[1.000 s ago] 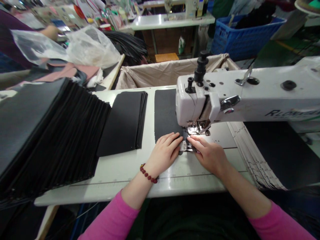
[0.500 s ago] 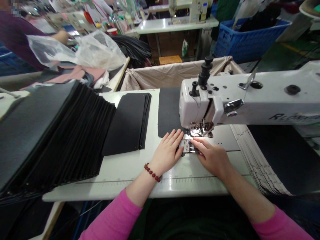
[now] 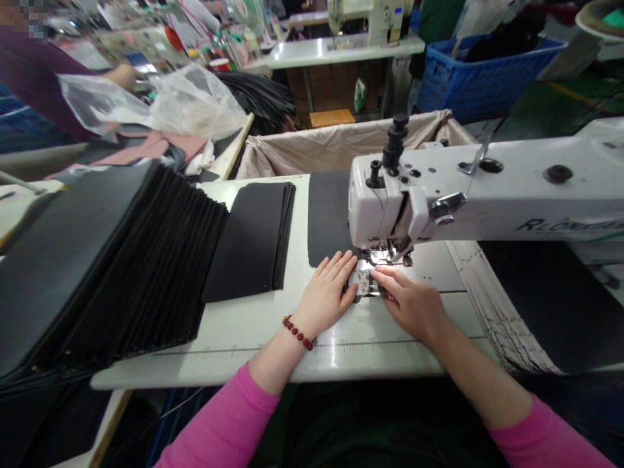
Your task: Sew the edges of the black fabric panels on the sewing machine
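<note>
Black sheet (image 3: 327, 218) lay just beyond fingers of left hand (image 3: 327, 294), the nearer hand; visible length ran away from them. Left fingers flat, slightly apart; right hand (image 3: 416, 309) at metal guide (image 3: 361, 284), grip unclear

Blue basket (image 3: 451, 84) in right background — crumpled plastic bag (image 3: 195, 104) at left — white table (image 3: 302, 54) between them.

The near-left tabletop (image 3: 244, 328) leaves passage; the sewing machine (image 3: 492, 192) blocks ahead.
</note>
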`<state>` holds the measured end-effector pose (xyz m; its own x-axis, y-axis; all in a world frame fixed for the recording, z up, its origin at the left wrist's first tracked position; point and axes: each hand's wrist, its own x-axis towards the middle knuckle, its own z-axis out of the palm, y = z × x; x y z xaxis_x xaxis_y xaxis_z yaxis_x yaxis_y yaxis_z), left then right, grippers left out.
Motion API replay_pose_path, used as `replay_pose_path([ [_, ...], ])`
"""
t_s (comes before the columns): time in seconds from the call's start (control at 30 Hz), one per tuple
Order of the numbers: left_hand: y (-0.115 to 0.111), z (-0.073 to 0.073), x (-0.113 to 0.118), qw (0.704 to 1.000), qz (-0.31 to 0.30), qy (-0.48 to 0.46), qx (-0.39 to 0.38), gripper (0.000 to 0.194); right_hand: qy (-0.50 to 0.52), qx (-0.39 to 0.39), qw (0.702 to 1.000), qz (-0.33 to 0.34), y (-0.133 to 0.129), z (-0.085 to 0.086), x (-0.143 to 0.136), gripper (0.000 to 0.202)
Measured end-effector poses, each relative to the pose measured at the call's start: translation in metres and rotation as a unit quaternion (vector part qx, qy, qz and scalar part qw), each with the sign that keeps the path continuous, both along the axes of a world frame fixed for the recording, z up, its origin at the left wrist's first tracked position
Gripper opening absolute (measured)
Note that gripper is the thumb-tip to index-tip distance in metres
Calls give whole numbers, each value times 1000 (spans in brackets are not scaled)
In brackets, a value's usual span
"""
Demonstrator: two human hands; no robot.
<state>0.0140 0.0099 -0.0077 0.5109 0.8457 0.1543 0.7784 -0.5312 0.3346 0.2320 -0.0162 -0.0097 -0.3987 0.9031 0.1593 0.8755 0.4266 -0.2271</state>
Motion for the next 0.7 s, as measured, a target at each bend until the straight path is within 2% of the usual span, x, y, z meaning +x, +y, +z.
replay_pose_path([
  [0.53,-2,-3,1,999,12,-17,35,58,19,4,1000,-17,-4,6,-2,48],
  [0.6,-3,2,1,998,36,-18,55,53,22,4,1000,-22,-5,7,-2,47],
  [0.7,-6,13,-1,991,104,-14,79,42,27,7,999,-28,-6,8,-3,46],
])
